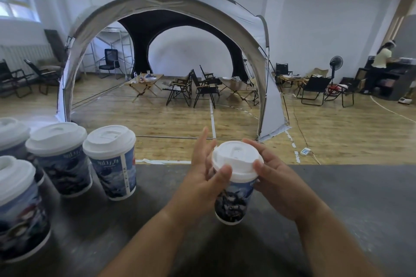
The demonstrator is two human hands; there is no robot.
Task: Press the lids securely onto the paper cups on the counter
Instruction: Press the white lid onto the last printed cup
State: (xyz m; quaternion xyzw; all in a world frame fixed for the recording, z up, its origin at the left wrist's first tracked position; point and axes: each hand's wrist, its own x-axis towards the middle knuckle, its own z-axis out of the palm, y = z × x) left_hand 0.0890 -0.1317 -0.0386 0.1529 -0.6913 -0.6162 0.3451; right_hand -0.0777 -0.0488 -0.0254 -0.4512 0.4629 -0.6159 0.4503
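Cup (234, 200) sat upright, maybe tipped slightly, at mid-counter (337, 209) between the two hands, long axis vertical, lid (236, 157) on top. Left hand (200, 177) lay against the cup's left side, fingers straight and loosely spread pointing away, thumb (225, 172) down on the lid's near-left rim. Right hand (276, 182) wrapped from the right, thumb (258, 165) on the right rim, index curled along the far edge. Both hands were equally near, so any press would go straight down from the thumbs. Lid seating all round was not readable, since the far rim and cup sides were covered by the hands. Whether the base touched the counter was unclear. Four lidded cups (112, 164) stood well to the left, two of them cut off by the frame.
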